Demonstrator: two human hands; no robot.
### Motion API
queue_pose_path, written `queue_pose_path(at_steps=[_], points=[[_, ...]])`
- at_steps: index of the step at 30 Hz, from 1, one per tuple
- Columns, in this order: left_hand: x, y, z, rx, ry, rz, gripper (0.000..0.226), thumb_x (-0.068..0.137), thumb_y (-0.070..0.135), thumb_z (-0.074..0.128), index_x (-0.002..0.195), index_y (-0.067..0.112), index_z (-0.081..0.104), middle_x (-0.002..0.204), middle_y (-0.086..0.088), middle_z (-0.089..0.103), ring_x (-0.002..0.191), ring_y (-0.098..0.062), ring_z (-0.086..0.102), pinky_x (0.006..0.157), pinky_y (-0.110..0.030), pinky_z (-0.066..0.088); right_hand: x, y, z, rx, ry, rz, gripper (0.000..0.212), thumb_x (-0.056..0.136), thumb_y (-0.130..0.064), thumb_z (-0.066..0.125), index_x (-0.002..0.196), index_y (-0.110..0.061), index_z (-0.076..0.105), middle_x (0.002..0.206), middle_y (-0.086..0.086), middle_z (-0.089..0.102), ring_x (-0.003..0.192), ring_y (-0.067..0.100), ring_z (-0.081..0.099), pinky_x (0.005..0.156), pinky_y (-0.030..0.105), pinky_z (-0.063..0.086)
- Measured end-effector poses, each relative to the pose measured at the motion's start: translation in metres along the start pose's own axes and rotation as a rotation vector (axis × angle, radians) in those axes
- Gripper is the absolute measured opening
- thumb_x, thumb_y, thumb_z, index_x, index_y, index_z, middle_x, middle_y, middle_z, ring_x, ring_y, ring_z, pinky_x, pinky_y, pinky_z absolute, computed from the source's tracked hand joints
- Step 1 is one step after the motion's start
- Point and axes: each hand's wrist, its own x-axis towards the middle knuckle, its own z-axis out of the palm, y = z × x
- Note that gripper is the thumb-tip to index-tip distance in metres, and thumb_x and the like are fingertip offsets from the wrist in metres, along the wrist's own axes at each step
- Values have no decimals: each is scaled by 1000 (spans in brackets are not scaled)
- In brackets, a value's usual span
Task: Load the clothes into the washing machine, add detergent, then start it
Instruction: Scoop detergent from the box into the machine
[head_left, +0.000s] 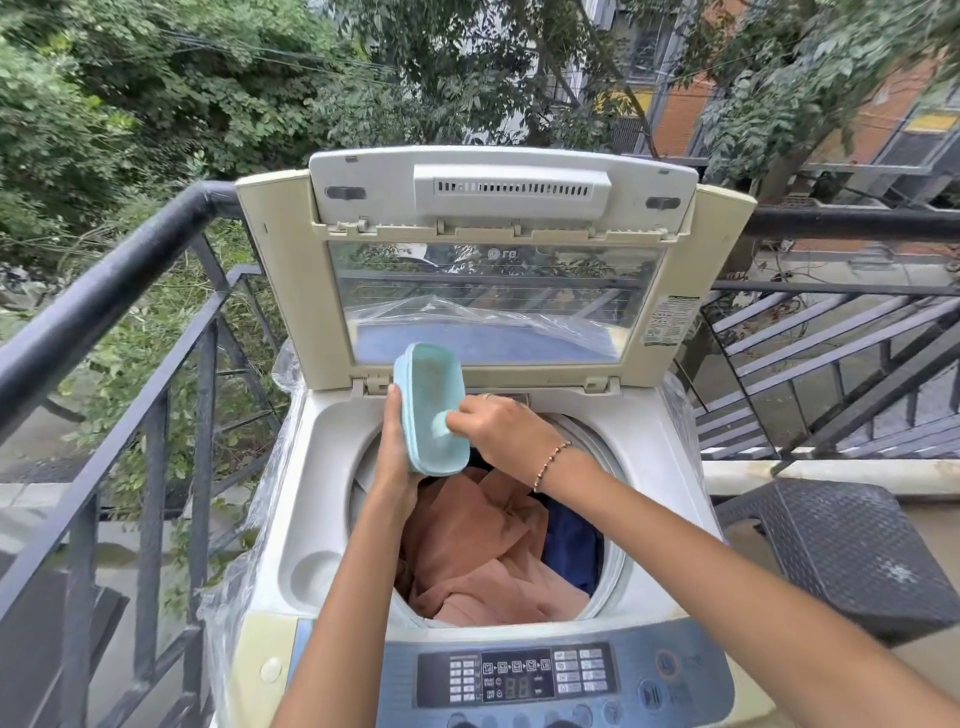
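A top-loading washing machine (311, 519) stands in front of me with its lid (493, 280) raised upright. Orange and dark blue clothes (483, 545) fill the drum. My left hand (397, 457) grips a light blue detergent box (428, 410), tilted on its side above the drum's far rim. My right hand (498, 431) reaches into the box's open face and pinches a small light blue scoop (441, 426). The control panel (519, 675) lies at the near edge.
A black metal railing (104, 312) runs along the left and behind the machine. A dark woven stool or table (841, 551) stands to the right. Clear plastic wrap (244, 571) hangs down the machine's left side. Beyond the railing are stairs, trees and buildings.
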Motion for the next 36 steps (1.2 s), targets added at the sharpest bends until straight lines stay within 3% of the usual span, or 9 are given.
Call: queue_pose_path(at_steps=[2,5,10,14,18,22,28,33,36], points=[[1,2,-1,7,-22,-31,66,90,68,35,115,14,65,94,-11,75,80,-21,73,66,-31,59,-1,-2,1,-55,-15,-68,26,71,17,55,86,-3,62,72,14,58,62,29,59,49,36,51],[2,6,-1,-9,-18,-57,71,87,71,37,116,12,64,95,-14,74,81,-25,72,69,-34,59,-1,-4,1,-59,-26,-103,29,65,21,57,81,-3,62,67,13,58,56,29,57,45,34,48],[10,10,-1,17,4,-89,73,88,71,33,117,11,62,86,-13,73,72,-25,71,63,-34,57,0,-12,8,-14,-117,-98,24,75,17,45,85,-1,57,78,16,58,68,32,56,59,40,47],[11,12,1,55,28,-81,72,92,65,32,128,7,56,97,-13,68,80,-24,67,70,-34,55,1,-11,12,258,-97,105,12,80,5,53,84,-1,62,83,14,66,76,32,60,70,37,47],[5,9,0,65,36,-94,68,95,60,34,133,6,52,106,-15,65,85,-25,65,74,-36,54,4,-7,13,553,-89,374,4,79,-6,66,80,-4,70,84,10,73,79,22,66,78,31,52],[-1,3,-2,54,38,-115,64,94,61,35,124,11,58,107,-16,68,84,-28,68,74,-40,56,3,-1,16,806,-150,614,8,78,-11,72,75,-5,68,78,3,69,50,16,61,60,25,53],[-11,-11,0,-37,68,-108,57,93,63,34,106,17,66,88,-8,77,74,-22,74,59,-34,60,-3,-3,23,1094,-166,809,13,78,-9,74,84,0,67,68,1,66,47,11,58,60,20,51],[-11,-19,-4,-72,119,-39,65,88,69,37,118,16,63,97,-10,75,82,-24,73,64,-35,59,-3,-6,33,1393,-183,995,7,80,-1,70,79,0,63,73,9,62,41,3,56,54,12,52],[-10,-24,-7,-92,164,-9,65,86,72,36,114,21,66,100,-7,74,85,-23,72,71,-36,58,-3,-5,39,1513,-133,1077,12,81,3,67,71,-2,62,72,11,61,39,4,57,50,11,51]])
